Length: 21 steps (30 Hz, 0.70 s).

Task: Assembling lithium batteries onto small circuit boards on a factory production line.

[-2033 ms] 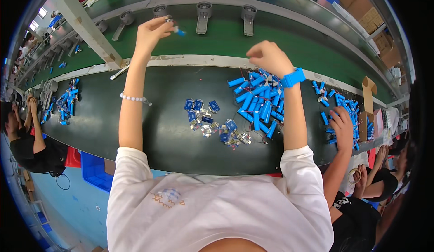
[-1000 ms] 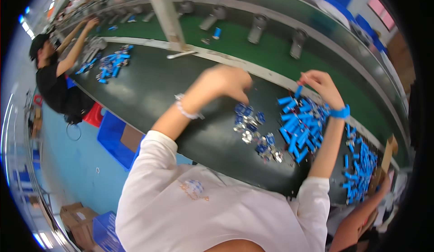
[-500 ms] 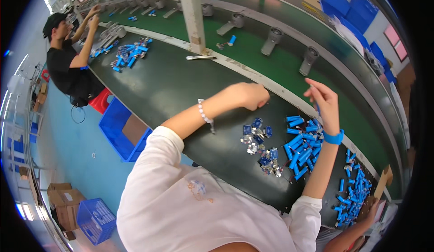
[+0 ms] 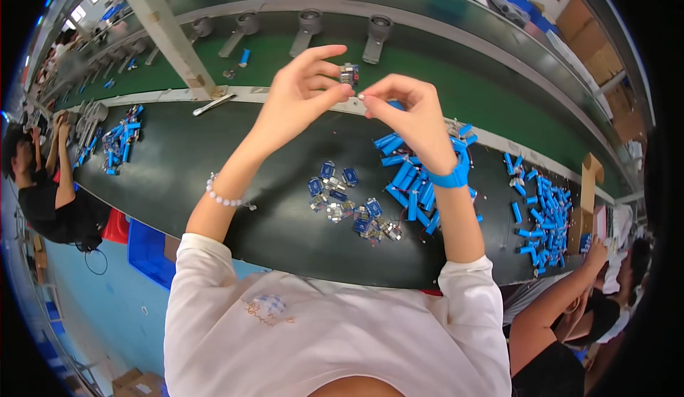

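Observation:
My left hand (image 4: 296,94) is raised over the far edge of the belt, holding a small circuit board (image 4: 349,75) with metal parts between thumb and fingers. Close beside it, my right hand (image 4: 415,112) is closed, its thumb and fingertip pinching a tiny white connector (image 4: 362,96). Part of a blue cylindrical battery cell (image 4: 396,104) shows under the right hand's fingers. Below lie a group of small blue circuit boards (image 4: 327,170) and, to their right, a heap of blue battery cells (image 4: 407,176) with thin wires.
More battery cells (image 4: 545,219) are heaped at right near an open cardboard box (image 4: 588,190) and another person's arm (image 4: 563,294). Grey fan-like housings (image 4: 307,30) stand along the green conveyor. Tweezers (image 4: 214,104) rest by a post (image 4: 160,30). A co-worker (image 4: 50,197) sits at left.
My view has swung to the right. My left hand has risen from the dark belt and now shows a circuit board. My right hand has come in beside it, fingertips almost meeting.

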Tool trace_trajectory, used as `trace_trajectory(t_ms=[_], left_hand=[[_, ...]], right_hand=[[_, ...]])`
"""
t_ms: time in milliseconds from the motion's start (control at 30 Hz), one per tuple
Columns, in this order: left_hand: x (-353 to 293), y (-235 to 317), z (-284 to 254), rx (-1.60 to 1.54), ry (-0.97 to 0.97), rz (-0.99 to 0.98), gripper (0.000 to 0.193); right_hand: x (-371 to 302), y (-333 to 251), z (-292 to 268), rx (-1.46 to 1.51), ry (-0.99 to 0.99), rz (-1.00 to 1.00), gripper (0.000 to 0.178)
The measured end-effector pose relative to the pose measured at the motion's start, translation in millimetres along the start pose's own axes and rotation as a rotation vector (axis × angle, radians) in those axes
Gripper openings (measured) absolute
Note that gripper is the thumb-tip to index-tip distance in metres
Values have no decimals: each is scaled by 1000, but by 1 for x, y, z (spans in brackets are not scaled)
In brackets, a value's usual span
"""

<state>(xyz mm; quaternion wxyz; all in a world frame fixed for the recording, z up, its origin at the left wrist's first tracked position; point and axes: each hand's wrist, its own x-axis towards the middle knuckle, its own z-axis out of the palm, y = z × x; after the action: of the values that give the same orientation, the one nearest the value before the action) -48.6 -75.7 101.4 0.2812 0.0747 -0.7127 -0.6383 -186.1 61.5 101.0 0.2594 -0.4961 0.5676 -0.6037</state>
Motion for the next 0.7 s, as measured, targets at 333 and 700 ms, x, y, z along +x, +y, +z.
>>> trace_trajectory(t_ms=[333,700], left_hand=[[-9,15,14,-6,-16,-38,31],[-11,9,18,100,16,37,27]], right_hand=[[-3,-5,13,-150,291,-142,10],[-5,-4,17,-358,347,-183,11]])
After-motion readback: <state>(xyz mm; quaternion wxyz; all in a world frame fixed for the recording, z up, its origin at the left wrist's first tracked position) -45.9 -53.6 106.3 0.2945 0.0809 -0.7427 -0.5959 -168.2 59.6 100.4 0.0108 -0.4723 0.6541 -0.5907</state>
